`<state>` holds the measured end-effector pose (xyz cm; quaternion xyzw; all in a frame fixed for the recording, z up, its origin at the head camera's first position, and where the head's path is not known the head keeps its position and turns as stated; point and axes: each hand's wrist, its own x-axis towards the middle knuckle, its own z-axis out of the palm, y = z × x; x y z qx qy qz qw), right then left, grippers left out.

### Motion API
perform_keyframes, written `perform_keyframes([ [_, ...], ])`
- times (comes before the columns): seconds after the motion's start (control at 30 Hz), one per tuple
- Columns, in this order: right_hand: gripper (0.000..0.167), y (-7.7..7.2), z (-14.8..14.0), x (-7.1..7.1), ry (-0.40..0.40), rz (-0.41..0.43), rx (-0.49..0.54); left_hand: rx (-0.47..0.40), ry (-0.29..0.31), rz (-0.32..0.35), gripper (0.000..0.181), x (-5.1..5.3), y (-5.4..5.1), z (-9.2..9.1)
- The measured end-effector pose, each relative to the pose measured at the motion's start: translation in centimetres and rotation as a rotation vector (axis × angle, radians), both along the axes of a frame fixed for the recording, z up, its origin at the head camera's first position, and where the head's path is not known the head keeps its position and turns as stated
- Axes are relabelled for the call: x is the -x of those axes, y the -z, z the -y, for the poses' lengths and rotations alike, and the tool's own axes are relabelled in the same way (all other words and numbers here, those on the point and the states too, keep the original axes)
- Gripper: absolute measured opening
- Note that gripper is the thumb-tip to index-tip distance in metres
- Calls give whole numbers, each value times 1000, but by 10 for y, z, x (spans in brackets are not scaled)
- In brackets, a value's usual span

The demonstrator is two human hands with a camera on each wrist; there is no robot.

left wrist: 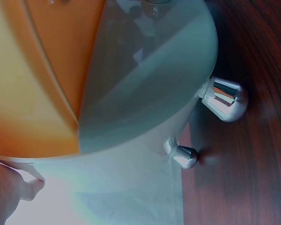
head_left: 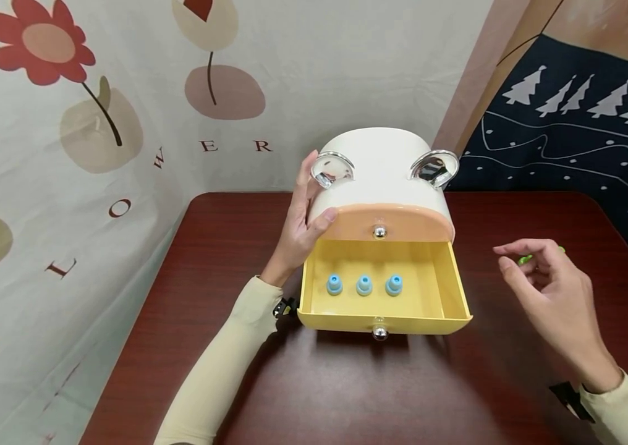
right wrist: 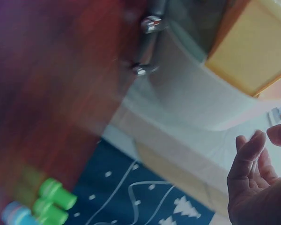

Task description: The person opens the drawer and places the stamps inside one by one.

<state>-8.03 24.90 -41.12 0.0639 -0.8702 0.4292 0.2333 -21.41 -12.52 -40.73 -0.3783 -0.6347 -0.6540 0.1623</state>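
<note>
A white box (head_left: 383, 167) with silver ears stands on the table, its yellow drawer (head_left: 385, 325) pulled out. Three blue pieces, left (head_left: 334, 285), middle (head_left: 364, 285) and right (head_left: 394, 285), stand in a row in the drawer. My left hand (head_left: 294, 228) grips the box's left side, thumb at the front edge and fingers along the side. To the right of the box, my right hand (head_left: 561, 303) is raised, holding nothing, with thumb and index finger apart. Green pieces (head_left: 525, 259) are partly hidden behind it; the right wrist view shows green pieces (right wrist: 51, 214) beside a blue piece (right wrist: 18, 215).
An orange upper drawer (head_left: 347, 224) with a silver knob is closed above the yellow one. Silver feet (left wrist: 225, 101) hold the box off the dark red table (head_left: 303, 395). Behind hang a white flower-print cloth (head_left: 314, 74) and a dark blue cloth with trees (head_left: 570, 136).
</note>
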Motion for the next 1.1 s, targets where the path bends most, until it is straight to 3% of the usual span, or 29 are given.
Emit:
perform_keyframes([
  [0.2,29,11,-27,-11,159,52,-15,2,-1,-1,90,0,0,-1],
  [0.4,24,17,-51,-19,285,171,2,1,3,3,90,-1,-1,0],
  [0.5,27,20,-61,-22,310,234,-117,0,3,0,90,-2,-2,0],
  [0.67,46,29,-76,-24,343,338,-304,2,7,-5,90,-2,-3,0],
  [0.9,60,43,-96,-21,362,400,-351,4,1,-13,91,-1,-2,0],
  [1.1,60,50,-111,-15,339,499,-372,5,1,-5,91,-1,-2,-1],
])
